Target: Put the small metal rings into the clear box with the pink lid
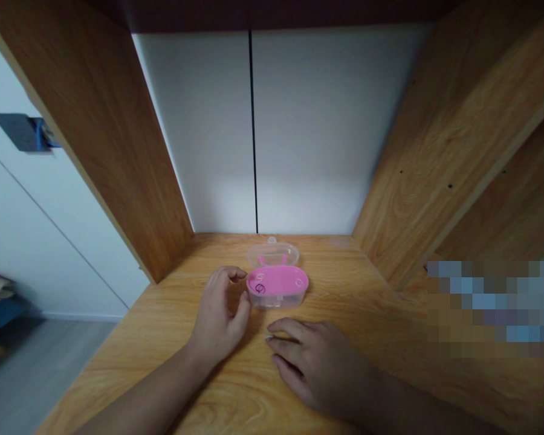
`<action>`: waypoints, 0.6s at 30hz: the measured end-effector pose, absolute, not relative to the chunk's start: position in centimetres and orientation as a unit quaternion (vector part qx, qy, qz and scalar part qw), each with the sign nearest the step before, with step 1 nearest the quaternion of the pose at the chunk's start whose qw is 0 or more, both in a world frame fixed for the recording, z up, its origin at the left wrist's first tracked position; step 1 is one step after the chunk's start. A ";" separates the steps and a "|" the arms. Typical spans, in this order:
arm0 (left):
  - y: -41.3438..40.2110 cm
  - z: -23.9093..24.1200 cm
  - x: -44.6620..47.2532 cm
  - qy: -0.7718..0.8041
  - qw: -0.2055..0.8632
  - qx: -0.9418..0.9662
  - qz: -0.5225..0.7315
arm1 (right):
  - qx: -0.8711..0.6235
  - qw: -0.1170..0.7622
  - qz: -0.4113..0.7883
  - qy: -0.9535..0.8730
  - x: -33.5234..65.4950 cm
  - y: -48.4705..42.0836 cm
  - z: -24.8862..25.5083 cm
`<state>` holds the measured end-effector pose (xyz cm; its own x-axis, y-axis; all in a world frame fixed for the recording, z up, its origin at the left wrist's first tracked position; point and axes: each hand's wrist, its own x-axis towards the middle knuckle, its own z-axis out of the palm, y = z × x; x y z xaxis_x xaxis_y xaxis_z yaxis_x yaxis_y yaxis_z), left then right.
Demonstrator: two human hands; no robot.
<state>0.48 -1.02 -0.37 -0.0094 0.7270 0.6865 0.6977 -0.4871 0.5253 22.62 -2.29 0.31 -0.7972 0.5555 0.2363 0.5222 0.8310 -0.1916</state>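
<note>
A small oval plastic box [278, 300] with clear walls stands on the wooden tabletop, its clear lid [272, 254] folded open behind it. Its pink tray [278, 280] bears a few thin looped bands: a dark one [260, 289] and pale ones [298, 283]. My left hand [222, 314] curves around the box's left end, thumb and fingers apart; whether the fingertips touch the box I cannot tell. In front of the box, low over the tabletop, my right hand [315, 359] has a small pale thing [269, 336] at its fingertips, mostly hidden.
The wooden tabletop [344, 308] lies between a left side panel [131, 181] and a right side panel [403, 199], with a white back wall [317, 133] behind. A blurred-out patch [494, 308] covers the right edge. Floor shows at lower left.
</note>
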 end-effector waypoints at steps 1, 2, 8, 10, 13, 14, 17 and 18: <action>-1.0 -0.3 0.5 0.505 0.013 0.703 0.500 | -0.281 0.143 0.062 -0.947 22.6 -2.2 0.4; -1.1 -0.2 0.5 0.504 0.012 0.703 0.502 | -0.280 0.145 0.065 -0.947 22.6 -2.2 0.4; -1.6 0.6 0.8 0.451 0.016 0.723 0.524 | -0.279 0.184 0.091 -0.938 22.6 -2.0 0.1; -1.9 0.8 0.8 0.419 0.018 0.743 0.521 | -0.278 0.213 0.108 -0.930 22.6 -2.0 0.1; -2.1 1.0 0.8 0.376 0.026 0.775 0.507 | -0.279 0.268 0.131 -0.913 22.7 -1.9 -0.1; -2.2 1.0 0.8 0.364 0.031 0.785 0.500 | -0.279 0.290 0.139 -0.905 22.7 -1.8 -0.3; -2.2 1.0 0.9 0.327 0.052 0.816 0.474 | -0.270 0.357 0.160 -0.880 22.7 -1.5 -0.6; -2.2 1.1 0.9 0.318 0.058 0.824 0.466 | -0.264 0.378 0.162 -0.873 22.7 -1.4 -0.7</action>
